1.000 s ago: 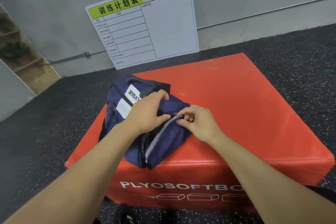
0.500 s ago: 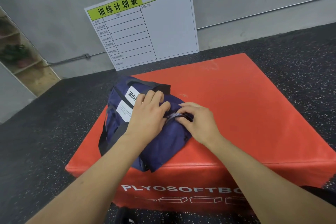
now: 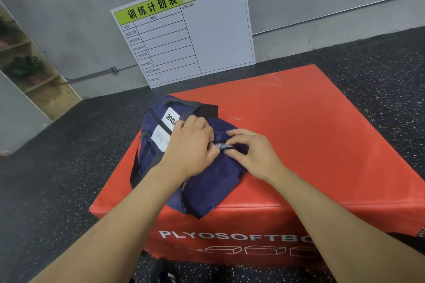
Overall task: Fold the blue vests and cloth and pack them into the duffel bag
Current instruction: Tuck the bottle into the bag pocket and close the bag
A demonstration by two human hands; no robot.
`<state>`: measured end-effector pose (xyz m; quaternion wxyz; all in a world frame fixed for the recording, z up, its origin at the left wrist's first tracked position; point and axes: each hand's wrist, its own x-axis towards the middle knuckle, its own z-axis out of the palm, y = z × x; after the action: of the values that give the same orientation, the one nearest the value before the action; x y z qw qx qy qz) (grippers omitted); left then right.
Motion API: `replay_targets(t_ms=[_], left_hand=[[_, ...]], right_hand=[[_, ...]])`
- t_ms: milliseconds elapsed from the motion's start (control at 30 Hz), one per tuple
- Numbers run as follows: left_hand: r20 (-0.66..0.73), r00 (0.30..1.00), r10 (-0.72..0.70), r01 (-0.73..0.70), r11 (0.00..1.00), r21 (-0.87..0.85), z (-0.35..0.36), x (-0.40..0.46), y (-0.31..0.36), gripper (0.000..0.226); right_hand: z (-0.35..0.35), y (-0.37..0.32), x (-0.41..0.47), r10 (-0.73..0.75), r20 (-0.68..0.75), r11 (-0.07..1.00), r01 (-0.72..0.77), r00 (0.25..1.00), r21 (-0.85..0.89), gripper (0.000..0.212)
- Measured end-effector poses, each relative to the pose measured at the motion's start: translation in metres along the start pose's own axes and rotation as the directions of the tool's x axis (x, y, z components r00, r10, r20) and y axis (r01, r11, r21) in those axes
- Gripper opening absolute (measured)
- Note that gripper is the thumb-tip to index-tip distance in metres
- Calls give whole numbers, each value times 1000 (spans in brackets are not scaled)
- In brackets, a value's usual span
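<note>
On the red plyo box (image 3: 299,145), near its front-left corner, lies the navy duffel bag (image 3: 207,181). Left hand (image 3: 190,145) presses its top, fingers together; right hand (image 3: 253,154) pinches the zipper opening (image 3: 222,146). Contents are hidden.

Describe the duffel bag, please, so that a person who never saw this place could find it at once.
Find the big red foam box on the dark speckled floor. On its near left corner lies the duffel bag, navy blue with dark straps and white labels. The left hand and the right hand rest on it.
</note>
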<state>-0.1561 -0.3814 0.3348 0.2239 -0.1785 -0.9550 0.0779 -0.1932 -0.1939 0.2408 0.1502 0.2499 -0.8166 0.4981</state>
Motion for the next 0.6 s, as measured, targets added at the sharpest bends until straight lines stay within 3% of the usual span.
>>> replay_targets(t_ms=[233,333,467,600], left_hand=[[33,989,142,-142,990,-6,13,-6,25,34],[56,995,87,-83,995,-59,17,-1,27,38],[61,998,15,-6,990,-141,20,5,28,20],[69,995,-70,90,934,-345,28,2,27,16]], right_hand=[[0,-1,-1,50,-84,999,-51,995,-3,8],[-2,-2,-2,106,-99,991,-98,989,86,8],[-9,-2,-6,151,-107,975,-130,983,182,20],[-15,7,-9,169,-28,972,-162,985,169,24]])
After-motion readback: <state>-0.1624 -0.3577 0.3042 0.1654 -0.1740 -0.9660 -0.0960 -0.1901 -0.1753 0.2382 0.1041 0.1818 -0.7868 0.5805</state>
